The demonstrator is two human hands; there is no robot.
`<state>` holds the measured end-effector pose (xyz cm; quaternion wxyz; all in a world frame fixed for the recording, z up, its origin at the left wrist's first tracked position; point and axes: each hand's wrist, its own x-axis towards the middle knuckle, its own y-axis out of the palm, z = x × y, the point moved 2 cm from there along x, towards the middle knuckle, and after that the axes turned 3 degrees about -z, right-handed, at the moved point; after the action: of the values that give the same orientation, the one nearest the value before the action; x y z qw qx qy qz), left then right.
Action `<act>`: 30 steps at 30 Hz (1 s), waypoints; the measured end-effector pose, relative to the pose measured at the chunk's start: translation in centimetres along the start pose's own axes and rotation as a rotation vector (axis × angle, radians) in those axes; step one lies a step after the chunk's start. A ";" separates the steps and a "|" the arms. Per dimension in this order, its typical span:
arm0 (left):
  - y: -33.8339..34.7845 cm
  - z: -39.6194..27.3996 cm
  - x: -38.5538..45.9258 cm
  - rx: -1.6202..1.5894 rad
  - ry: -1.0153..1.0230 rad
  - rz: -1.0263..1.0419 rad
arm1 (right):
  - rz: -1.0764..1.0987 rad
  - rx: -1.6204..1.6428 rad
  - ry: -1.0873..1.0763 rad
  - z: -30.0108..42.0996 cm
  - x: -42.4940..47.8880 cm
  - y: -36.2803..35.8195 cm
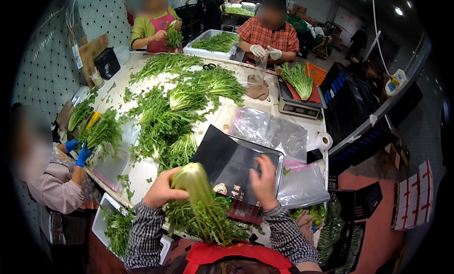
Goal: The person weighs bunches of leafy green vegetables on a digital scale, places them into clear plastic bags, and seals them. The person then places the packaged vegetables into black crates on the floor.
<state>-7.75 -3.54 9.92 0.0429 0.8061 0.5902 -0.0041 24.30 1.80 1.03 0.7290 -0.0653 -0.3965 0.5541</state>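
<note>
My left hand (164,187) grips a head of curly endive (198,199) by its pale root end, the leaves hanging down towards my red apron (230,256). With fingers apart, my right hand (264,181) is over a black sheet (230,158) and holds nothing; whether it touches the sheet is unclear. The sheet bears writing and lies over the metal pan of a weighing scale, whose keypad (244,212) shows below. Left of the scale spreads a pile of curly endive (159,121). Flat clear plastic bags (301,183) lie to the right.
A worker in blue gloves (84,153) holds greens at left. Across the white table (142,174), one person holds greens and another handles a clear bag. A second scale (299,109) bears endive. Black crates (354,93) stand right, and a white bin (106,203) stands below left.
</note>
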 end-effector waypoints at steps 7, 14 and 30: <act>6.4 -1.9 12.4 -0.040 -0.136 0.433 | -0.028 0.205 0.621 -9.2 -3.7 -1.8; 7.9 8.3 23.3 0.095 -0.375 0.446 | 0.039 0.133 0.411 -10.2 -3.3 -1.7; -4.3 12.0 19.6 0.955 -0.279 -0.401 | 0.161 0.562 0.613 -9.7 -1.7 -1.6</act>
<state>-5.39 15.51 -3.46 -0.2523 0.5991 0.6537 -0.3874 31.73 3.07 -5.56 0.7572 -0.0565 0.0118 0.6506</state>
